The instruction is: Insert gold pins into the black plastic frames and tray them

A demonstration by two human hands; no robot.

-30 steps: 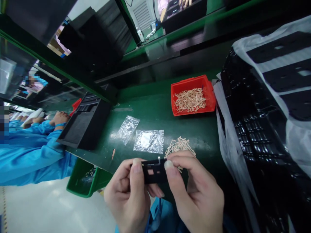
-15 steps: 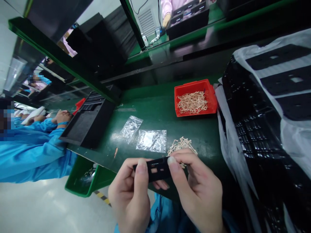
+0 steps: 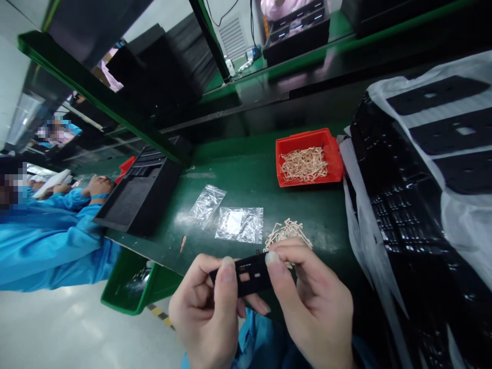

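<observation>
A small black plate with cut-out holes (image 3: 251,271) is held between both hands above the front edge of the bench. My left hand (image 3: 209,307) pinches its left end, thumb on top. My right hand (image 3: 313,302) grips the right end, its thumb pressed on the upper corner. Just beyond the right fingers lies a loose pile of small pale-gold bent metal pieces (image 3: 288,231), partly hidden by that hand. A red bin (image 3: 336,163) behind the pile holds many similar pieces.
Two clear plastic bags (image 3: 240,225) lie mid-bench. At right, black plates (image 3: 442,95) rest in white wrapping. A black tray (image 3: 130,200) and a green bin (image 3: 126,282) are at left, near a co-worker's blue sleeve (image 3: 49,241). A green post (image 3: 96,97) slants across the upper left.
Both hands still hold the black plate, which has tilted slightly. At the top, the hand of the person across the bench has gone out of sight.
</observation>
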